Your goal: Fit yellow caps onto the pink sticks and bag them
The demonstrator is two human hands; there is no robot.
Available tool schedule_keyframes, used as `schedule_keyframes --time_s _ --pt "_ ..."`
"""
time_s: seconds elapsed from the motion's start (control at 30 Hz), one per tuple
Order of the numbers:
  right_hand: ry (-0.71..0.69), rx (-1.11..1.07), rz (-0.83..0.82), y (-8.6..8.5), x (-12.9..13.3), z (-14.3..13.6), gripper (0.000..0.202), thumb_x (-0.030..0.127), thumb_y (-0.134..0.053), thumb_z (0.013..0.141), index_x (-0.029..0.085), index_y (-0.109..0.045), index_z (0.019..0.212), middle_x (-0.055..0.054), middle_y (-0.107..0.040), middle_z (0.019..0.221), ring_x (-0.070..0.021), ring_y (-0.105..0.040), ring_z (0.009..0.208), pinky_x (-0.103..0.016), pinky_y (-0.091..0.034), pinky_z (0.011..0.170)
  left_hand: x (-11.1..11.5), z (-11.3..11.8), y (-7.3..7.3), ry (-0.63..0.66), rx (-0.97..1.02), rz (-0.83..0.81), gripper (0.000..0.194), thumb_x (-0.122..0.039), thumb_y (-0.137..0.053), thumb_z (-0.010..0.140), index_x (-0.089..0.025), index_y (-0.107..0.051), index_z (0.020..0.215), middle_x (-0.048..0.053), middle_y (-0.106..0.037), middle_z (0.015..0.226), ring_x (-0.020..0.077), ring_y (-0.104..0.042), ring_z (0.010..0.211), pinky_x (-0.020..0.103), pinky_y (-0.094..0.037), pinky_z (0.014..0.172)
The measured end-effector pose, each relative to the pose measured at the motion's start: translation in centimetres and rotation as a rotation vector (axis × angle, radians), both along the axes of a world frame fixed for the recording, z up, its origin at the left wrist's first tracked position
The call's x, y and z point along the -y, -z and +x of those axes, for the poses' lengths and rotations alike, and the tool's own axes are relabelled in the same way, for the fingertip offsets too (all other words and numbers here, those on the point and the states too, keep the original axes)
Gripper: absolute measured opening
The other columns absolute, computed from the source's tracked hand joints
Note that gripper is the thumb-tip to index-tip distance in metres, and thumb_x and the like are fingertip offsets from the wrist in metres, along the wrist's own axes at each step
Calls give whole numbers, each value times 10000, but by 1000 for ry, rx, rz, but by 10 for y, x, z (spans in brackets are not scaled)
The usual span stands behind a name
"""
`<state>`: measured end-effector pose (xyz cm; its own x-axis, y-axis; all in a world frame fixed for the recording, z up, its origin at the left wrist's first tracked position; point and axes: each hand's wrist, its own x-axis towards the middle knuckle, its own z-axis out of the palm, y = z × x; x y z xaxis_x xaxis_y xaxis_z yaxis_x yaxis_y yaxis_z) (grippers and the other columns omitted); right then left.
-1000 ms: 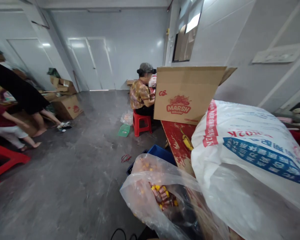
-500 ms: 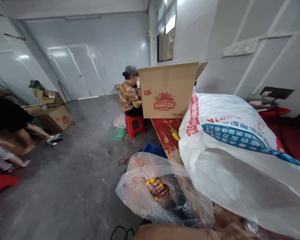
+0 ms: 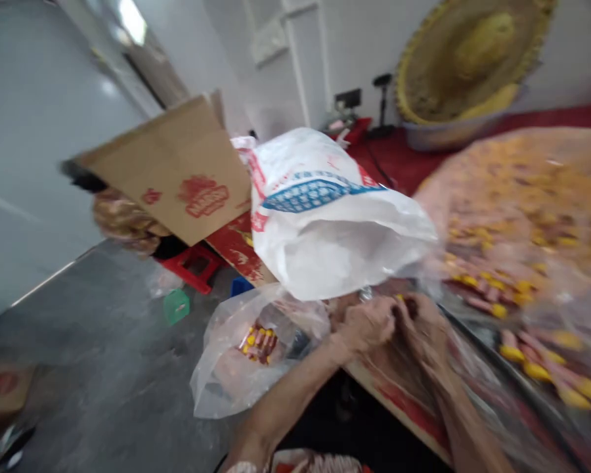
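Close together over the table (image 3: 408, 401), my left hand (image 3: 369, 322) and my right hand (image 3: 423, 325) have curled fingers. Between them shows a small yellow-tipped thing, too blurred to make out. Just beyond them lies a white woven sack (image 3: 320, 243) with its mouth open toward me. Left of my left hand, an open clear plastic bag (image 3: 217, 368) holds small tubes with yellow caps (image 3: 260, 343). More yellow-capped tubes (image 3: 492, 289) lie to the right of my right hand.
A marshmallow carton (image 3: 177, 177) stands at the table's far end, partly hiding a seated person (image 3: 123, 220) on a red stool (image 3: 192, 266). A large round yellow-rimmed basket (image 3: 467, 59) leans at the back right. A green tray (image 3: 176, 307) lies on the floor.
The view has swung right and tilted, so both hands, the round basket and the right-hand tubes now show. Earlier, only part of a forearm and blurred hand skin showed at the bottom edge.
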<state>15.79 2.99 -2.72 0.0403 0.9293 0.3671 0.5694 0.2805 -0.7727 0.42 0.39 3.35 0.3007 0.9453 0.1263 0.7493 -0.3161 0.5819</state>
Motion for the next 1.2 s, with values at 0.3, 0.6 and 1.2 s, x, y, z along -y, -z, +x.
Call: schedule_keyframes --time_s 0.3,0.6,1.2 --pt "-62 -162 -52 -11 -6 -2 169 361 -493 1033 252 -573 931 -81 -690 890 -265 -654 849 -398 -547 822 -7 -18 14 -307 502 44 331 -401 -653 992 -226 -601 1268 -11 -622 896 149 -622 726 262 -525 699" --pt "-63 -105 -79 -12 -3 -1 79 231 -509 1028 246 -550 962 -81 -691 981 -257 -657 912 -373 -523 835 -4 -22 16 -266 383 59 332 -443 -652 1012 -228 -614 1262 -6 -623 884 146 -609 728 257 -535 718" --pt "-68 -69 -124 -12 -5 -1 76 228 -529 1064 233 -562 995 -78 -689 1039 -240 -644 911 -347 -474 806 -4 -25 16 -82 -63 406 259 -362 -513 1145 -205 -669 1279 110 -754 1125 227 -737 997 333 -584 899"
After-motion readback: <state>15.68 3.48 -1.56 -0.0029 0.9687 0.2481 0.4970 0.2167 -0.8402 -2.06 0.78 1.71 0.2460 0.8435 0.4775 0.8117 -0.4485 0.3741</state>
